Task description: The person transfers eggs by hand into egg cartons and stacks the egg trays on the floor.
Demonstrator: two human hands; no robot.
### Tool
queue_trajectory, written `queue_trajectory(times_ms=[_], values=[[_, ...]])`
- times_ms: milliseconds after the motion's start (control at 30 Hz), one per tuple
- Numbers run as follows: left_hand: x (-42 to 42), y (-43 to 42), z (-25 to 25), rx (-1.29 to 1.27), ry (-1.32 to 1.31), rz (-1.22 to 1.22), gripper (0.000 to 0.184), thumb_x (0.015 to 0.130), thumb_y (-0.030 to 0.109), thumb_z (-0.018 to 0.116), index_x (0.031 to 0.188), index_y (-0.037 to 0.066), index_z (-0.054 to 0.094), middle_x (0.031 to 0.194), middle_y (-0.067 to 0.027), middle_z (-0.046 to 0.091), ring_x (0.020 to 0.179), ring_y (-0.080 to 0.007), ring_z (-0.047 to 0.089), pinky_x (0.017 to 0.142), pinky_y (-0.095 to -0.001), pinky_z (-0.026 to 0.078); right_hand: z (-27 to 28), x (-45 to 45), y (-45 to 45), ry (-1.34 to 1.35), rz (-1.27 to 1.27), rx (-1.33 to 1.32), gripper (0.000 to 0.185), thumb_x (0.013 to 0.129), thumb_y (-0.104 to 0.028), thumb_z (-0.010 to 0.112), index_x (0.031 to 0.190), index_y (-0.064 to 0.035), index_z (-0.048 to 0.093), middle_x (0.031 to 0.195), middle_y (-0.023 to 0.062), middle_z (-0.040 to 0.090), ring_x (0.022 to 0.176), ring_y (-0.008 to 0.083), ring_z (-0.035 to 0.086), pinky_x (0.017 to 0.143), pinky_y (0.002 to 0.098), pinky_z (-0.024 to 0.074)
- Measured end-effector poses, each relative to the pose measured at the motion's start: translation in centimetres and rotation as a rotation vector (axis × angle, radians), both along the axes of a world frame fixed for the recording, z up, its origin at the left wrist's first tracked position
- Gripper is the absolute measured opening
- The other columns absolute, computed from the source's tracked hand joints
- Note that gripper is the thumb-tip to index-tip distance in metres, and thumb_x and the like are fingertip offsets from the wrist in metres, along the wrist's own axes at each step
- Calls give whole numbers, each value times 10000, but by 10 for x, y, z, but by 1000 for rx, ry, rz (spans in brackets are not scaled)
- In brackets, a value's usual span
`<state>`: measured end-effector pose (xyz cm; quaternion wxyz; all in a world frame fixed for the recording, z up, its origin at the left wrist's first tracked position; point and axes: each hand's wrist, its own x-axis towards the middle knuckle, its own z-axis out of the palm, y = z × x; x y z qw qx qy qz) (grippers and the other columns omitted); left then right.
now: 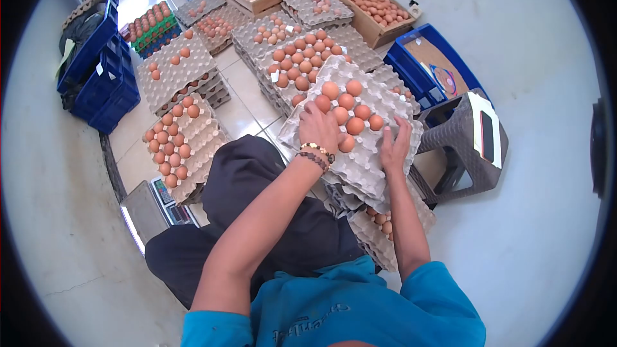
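Observation:
In the head view, a grey pulp egg tray (366, 164) lies on top of a stack in front of me, with a cluster of brown eggs (355, 126) in its far half. My left hand (319, 127), with beaded bracelets on its wrist, is over the tray's left side. Its fingers curl round a brown egg (322, 103), and another egg lies beside the thumb. My right hand (395, 144) rests at the tray's right side with thumb and fingers apart, holding no egg. Under this tray, a lower tray (411, 209) with some eggs shows.
Behind stand a fuller egg tray (302, 58) and wooden crates (257, 1) of eggs. Left are more tray stacks (186, 141), a scale (168, 200) and blue crates (106, 87). Right are a blue bin (402, 64) and a stool (469, 173) bearing a phone (490, 136).

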<state>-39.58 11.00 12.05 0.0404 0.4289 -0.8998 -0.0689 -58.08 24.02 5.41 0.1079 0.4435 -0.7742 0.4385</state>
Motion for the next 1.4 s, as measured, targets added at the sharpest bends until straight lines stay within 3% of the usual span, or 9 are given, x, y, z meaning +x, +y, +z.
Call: queue_trajectory(times_ms=[167, 467, 633, 700, 833, 1000, 1133, 1367, 1400], values=[[47, -50, 14, 427, 385, -111, 372, 873, 375, 645, 1111, 99, 715, 991, -207, 713, 944, -380, 697, 858, -450, 549, 0, -1, 3, -7, 10, 18, 390, 924, -189, 589, 1257, 7, 538, 1255, 214, 535, 1211, 386, 508, 1070, 445, 376], [178, -168, 54, 426, 191, -110, 346, 906, 252, 627, 1182, 53, 684, 1011, -134, 725, 940, -249, 700, 848, -380, 550, -4, -4, 1, -6, 19, 27, 374, 928, -191, 589, 1251, -7, 554, 1263, 205, 538, 1222, 378, 505, 1082, 446, 364], [162, -136, 13, 546, 538, -483, 319, 918, 221, 664, 1201, 76, 683, 1095, -127, 712, 988, -249, 686, 878, -372, 538, -16, -13, 4, -10, -22, 103, 406, 931, -191, 581, 1278, 16, 547, 1287, 201, 539, 1252, 358, 487, 1117, 445, 333], [163, -133, 10, 579, 436, -510, 307, 932, 220, 660, 1202, 76, 681, 1086, -125, 715, 998, -247, 679, 893, -362, 530, -12, -10, 3, -23, 13, 118, 395, 948, -174, 564, 1286, 27, 538, 1302, 202, 525, 1253, 349, 479, 1112, 449, 334], [221, -179, -61, 675, 694, -186, 313, 941, 246, 654, 1188, 54, 670, 1035, -126, 718, 960, -229, 677, 886, -346, 527, -4, -6, 3, -25, 25, 143, 415, 959, -165, 554, 1321, 34, 511, 1300, 195, 526, 1240, 334, 487, 1099, 438, 343], [317, -219, -131, 116, 258, 322, 436, 811, 283, 742, 1175, 72, 627, 1339, -159, 555, 1234, -326, 543, 1019, -413, 469, -7, -10, 4, 14, 27, 185, 405, 969, -152, 545, 1325, 37, 506, 1320, 191, 522, 1248, 333, 479, 1095, 437, 343], [327, -252, -147, -116, 291, 190, 510, 766, 311, 776, 1194, 94, 602, 1443, -178, 452, 1333, -343, 457, 1085, -396, 421, 4, 2, 0, -12, -8, 216, 390, 974, -140, 542, 1316, 44, 512, 1316, 200, 518, 1250, 335, 477, 1087, 448, 343], [323, -300, -125, 272, -15, 101, 601, 683, 354, 826, 1194, 86, 658, 1385, -210, 515, 1356, -378, 431, 1132, -440, 368, -2, -4, 3, 45, 18, 217, 365, 980, -151, 535, 1289, 44, 525, 1283, 190, 514, 1215, 324, 491, 1069, 433, 354], [325, -304, -131, 217, 74, 39, 517, 650, 341, 843, 1057, 73, 672, 1233, -184, 579, 1192, -361, 541, 1026, -440, 448, 1, -2, 1, 41, 11, 231, 365, 978, -144, 530, 1293, 40, 522, 1271, 178, 513, 1201, 311, 494, 1061, 419, 359]])
